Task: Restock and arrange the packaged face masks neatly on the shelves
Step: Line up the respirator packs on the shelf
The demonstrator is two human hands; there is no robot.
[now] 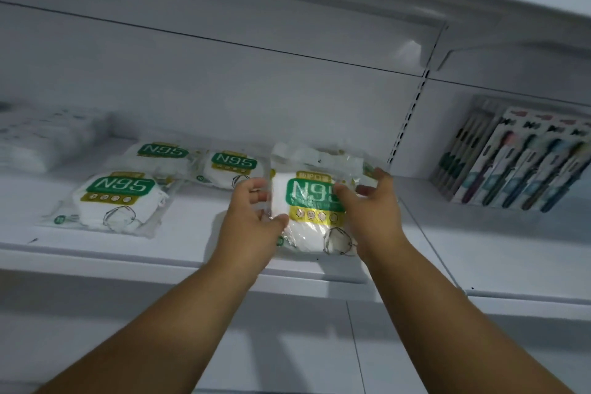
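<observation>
White steel shelf (pixel 192 253), green-labelled stock: a person steadies a stack of N95 mask packs (pixel 307 201) at the front of the shelf, both hands set to its sides. The left hand (pixel 252 221) sits at the stack's left edge, thumb low against the clear wrapper and fingers curved round the upper corner, a loose, half-open grip that cups the pack rather than clamps it. The right hand (pixel 371 211) lies on the opposite edge, fingers spread and reaching over the top right of the label; whether it pinches the wrapper or only presses on it cannot be told through the blur.

The stack stands between the two hands, its long axis running away from the person toward the back wall, label facing up. Neither hand is clearly nearer. Any squaring move looks to turn on pushing the stack back and in line with its neighbours.

Three more packs lie flat to the left: one near the shelf's front edge (pixel 118 198) and two farther back (pixel 160 153) (pixel 233 166). Boxed toothbrushes (pixel 518 166) stand well apart to the right.
</observation>
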